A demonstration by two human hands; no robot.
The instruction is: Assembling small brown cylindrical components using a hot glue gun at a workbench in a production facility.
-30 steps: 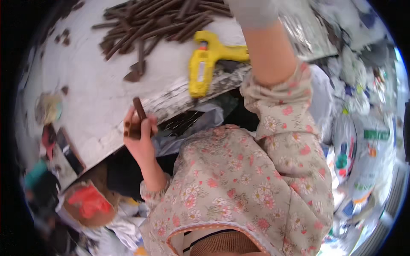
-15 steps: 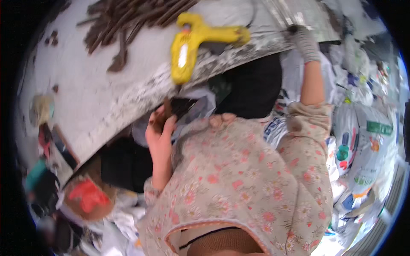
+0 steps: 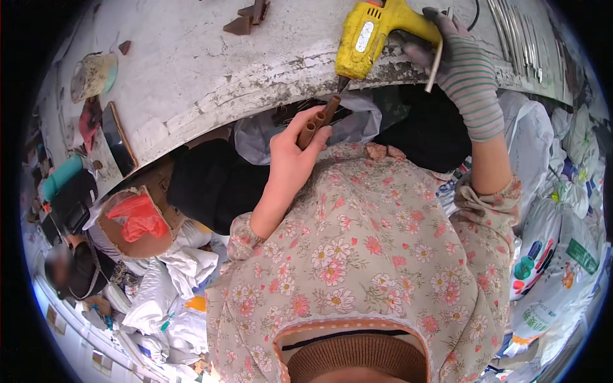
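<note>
My left hand [image 3: 294, 150], bare, is closed around three short brown tubes [image 3: 319, 119] set side by side, their open ends showing past the table's front edge. One tube reaches farther out than the others, close to the nozzle of a yellow glue gun [image 3: 361, 41] that lies on the table. My right hand [image 3: 461, 54], in a grey-and-white striped glove with dark fingertips, is at the end of the gun's handle. A thin pale rod [image 3: 434, 67] sticks down from its fingers. Part of that grip is hidden, so I cannot tell whether it touches the handle.
Several metal rods [image 3: 520, 38] lie on the worn white table [image 3: 185, 70] at the right. Brown pieces [image 3: 239, 25], a tape roll [image 3: 89, 76] and a phone-like slab [image 3: 119, 137] lie leftward. Plastic bags [image 3: 552, 268] crowd the right; a box [image 3: 137, 246] and a person [image 3: 80, 268] are left.
The view has shifted. My right hand has left the metal rods and come to the glue gun's handle with a thin rod. My left hand has turned, so the tubes' ends now show.
</note>
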